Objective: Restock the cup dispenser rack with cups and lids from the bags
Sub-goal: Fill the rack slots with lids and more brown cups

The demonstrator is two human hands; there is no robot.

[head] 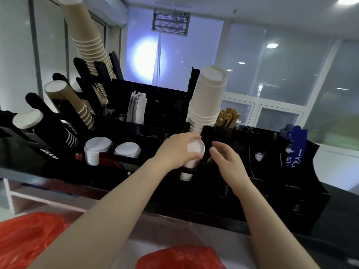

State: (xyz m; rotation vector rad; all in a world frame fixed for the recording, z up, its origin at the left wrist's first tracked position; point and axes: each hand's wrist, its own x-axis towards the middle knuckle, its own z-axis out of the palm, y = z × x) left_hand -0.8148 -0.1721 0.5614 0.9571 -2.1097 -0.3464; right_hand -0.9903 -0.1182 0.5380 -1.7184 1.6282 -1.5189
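Note:
My left hand [177,150] grips a short stack of small white cups [195,152], bottoms up, standing in a slot of the black dispenser rack [272,171]. Just right of that stack, my right hand [225,158] hovers with its fingers apart and nothing in it. A taller stack of large white cups [208,98] leans in the slot behind. Brown ribbed cups [89,43] and a shorter brown stack [70,101] rise from the left slots. White lids [127,149] and a lid stack [95,150] sit low on the left. Red plastic bags [25,235] [180,258] lie on the counter in front.
Black cups [48,133] lie in the far-left slots. Flat white sleeves [137,107] stand in a middle compartment, wooden stirrers [228,117] behind the white cups. A blue object [296,144] sits on the rack's right end. Windows fill the background.

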